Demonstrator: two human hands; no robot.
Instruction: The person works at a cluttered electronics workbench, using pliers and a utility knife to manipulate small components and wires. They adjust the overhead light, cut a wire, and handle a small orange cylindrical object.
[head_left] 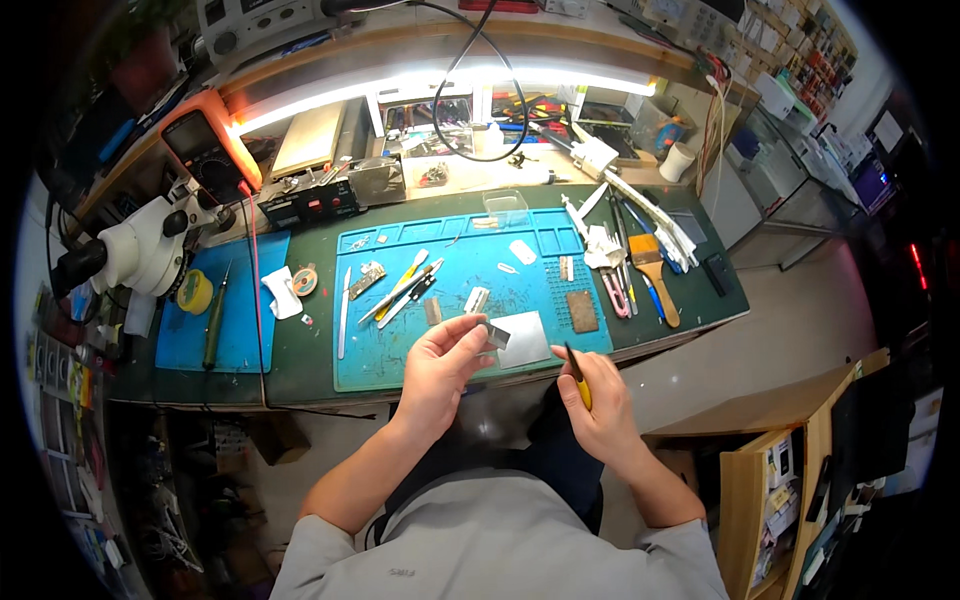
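Grey flat piece (496, 335): one, small and thin, dark, straight-edged; held tilted above the front of the larger blue mat; I cannot tell its material.
Left hand (443, 362): fingers pinched together, thumb and forefinger gripping that piece by its left end.
Yellow-and-black tool (582, 384): one, slim, yellow body, black tip pointing away from the person; exact kind unclear.
Right hand (603, 410): fingers closed on the tool, near the mat's front edge.
Silvery sheet (525, 340): one, roughly square, on the mat's front part, just beside the held piece.
Blue mats (385, 345): two, on one dark green surface (318, 345).
Brown plate (581, 311): one, rectangular, on the larger mat.
Flat brush (648, 262): one, tan bristles, wooden handle, right of that mat.
Multimeter (208, 145): one, orange-cased.
Microscope (135, 245): one, white, far left.
Yellow tub (195, 292): one, on the smaller mat.
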